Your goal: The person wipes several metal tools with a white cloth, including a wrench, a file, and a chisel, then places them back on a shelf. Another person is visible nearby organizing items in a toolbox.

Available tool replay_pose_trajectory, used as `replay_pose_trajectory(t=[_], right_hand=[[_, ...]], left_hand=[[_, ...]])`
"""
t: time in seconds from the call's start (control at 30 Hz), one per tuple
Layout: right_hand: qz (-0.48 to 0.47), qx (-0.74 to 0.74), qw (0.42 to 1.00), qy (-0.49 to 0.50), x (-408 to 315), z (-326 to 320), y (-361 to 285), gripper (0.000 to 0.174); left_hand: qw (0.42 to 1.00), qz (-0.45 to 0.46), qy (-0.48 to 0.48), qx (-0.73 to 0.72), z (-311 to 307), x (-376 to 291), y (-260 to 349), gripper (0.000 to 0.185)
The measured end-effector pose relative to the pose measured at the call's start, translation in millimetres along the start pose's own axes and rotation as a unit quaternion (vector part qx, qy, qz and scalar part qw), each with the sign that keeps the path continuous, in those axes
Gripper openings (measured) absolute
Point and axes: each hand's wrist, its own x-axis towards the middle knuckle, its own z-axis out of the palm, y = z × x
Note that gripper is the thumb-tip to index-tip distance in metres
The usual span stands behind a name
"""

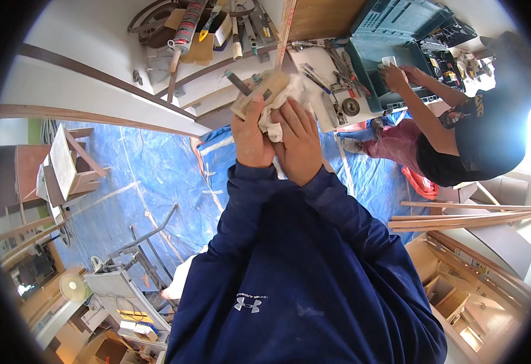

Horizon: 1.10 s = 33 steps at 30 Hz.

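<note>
My left hand [252, 141] grips a small wooden hand plane [275, 86], raised in front of me above the tarp. A dark blade or iron [238, 83] sticks up out of its body at a slant. A crumpled white cloth or paper wipe [272, 127] lies against the plane's near side. My right hand [298, 139] presses that wipe onto the wood, fingers stretched over it. The plane's underside and the ends of some of my fingers are hidden.
At right, a person [488, 132] handles a small item over an opened teal tool case [364, 77]. Hand tools lie on the white worktop [315, 98]. A sealant cartridge [188, 29] rests on the shelf. Blue tarp [110, 191] covers the floor; wooden strips [465, 217] project at right.
</note>
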Motion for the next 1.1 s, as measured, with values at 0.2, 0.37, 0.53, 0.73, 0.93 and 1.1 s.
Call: replay_pose_trajectory(t=[0.2,0.37,0.53,0.73,0.93,1.1], right_hand=[[0.076,-0.055,0.985,-0.148,-40,-16,8,0.052],[0.301,0.109,0.946,-0.054,-104,-13,65,0.021],[0.119,0.179,0.946,0.243,9,-37,0,0.024],[-0.062,0.074,0.992,0.076,23,-6,-15,0.056],[-0.02,0.096,0.992,0.074,41,-33,37,0.054],[0.147,0.291,0.943,0.067,31,-52,33,0.034]], left_hand=[[0.997,0.053,-0.019,0.056,-26,16,13,0.05],[0.984,0.108,-0.106,0.097,-28,32,54,0.051],[0.977,0.137,-0.094,0.131,-13,12,29,0.067],[0.981,0.117,-0.074,0.136,4,-5,13,0.095],[0.983,0.108,-0.108,0.101,7,-23,8,0.09],[0.961,0.093,-0.171,0.196,15,-24,30,0.087]])
